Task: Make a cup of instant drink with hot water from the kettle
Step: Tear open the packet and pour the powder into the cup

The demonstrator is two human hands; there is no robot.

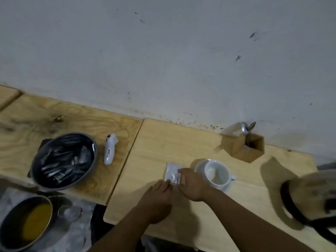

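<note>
Both grips are pinched narrow on the small silvery-white foil sachet (172, 173): the left hand (161, 192) at its near corner, the right hand (192, 184) on its right edge. It lies flat on the pale wooden bench (181, 142), just left of the empty white ceramic cup (217, 172) on its white saucer (199, 167). The sachet looks light, limp and slick; pinching close to one edge should suit tearing.

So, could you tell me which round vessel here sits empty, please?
The white cup on its saucer; the grey bowl holds sachets, the lower pot yellow liquid.
</note>
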